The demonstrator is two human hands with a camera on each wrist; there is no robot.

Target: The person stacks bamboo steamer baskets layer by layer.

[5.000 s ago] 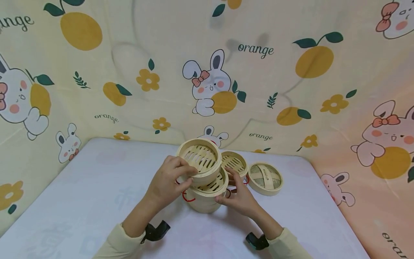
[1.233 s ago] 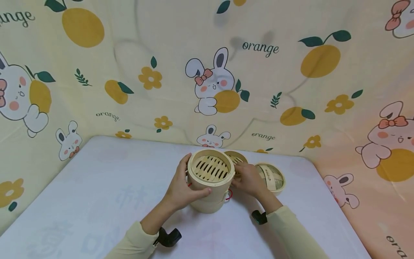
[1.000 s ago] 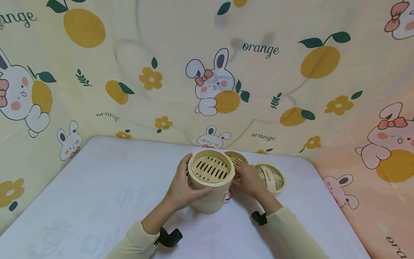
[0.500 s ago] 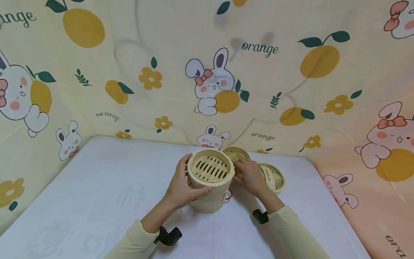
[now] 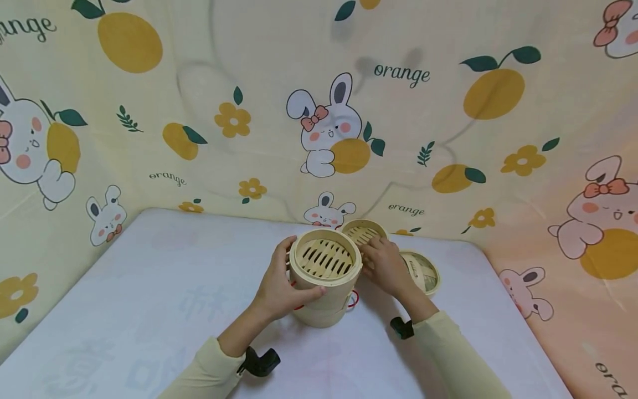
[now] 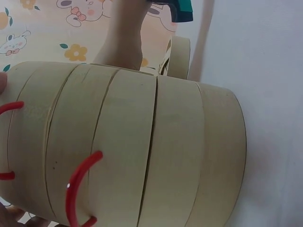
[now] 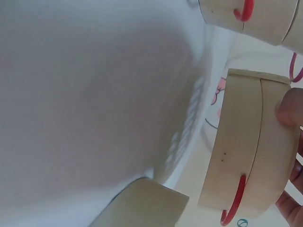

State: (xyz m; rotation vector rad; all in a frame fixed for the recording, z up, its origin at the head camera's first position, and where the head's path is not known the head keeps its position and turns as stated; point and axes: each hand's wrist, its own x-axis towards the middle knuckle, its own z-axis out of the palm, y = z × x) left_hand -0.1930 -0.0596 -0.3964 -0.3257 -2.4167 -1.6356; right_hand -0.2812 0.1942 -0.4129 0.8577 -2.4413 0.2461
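A stack of round bamboo steamer baskets (image 5: 326,293) stands upright in the middle of the table, slats showing in its top tier and red loops on its sides. My left hand (image 5: 281,291) grips the stack's upper part, thumb in front and fingers round the far left side. Just behind and to the right, my right hand (image 5: 386,266) holds another steamer basket (image 5: 363,231) by its near side. In the right wrist view that basket (image 7: 251,142) is raised off the table, its shadow below, apart from the stack.
A bamboo steamer lid (image 5: 423,271) with a woven top and a cross strap lies right of my right hand, partly hidden by it. The white-covered table (image 5: 164,288) ends at a patterned cloth backdrop (image 5: 259,66) behind.
Five seconds ago my left hand held a tier tilted above the stack; now that tier sits on top. My right hand has moved to the rear basket and, in the last second, lifted it.
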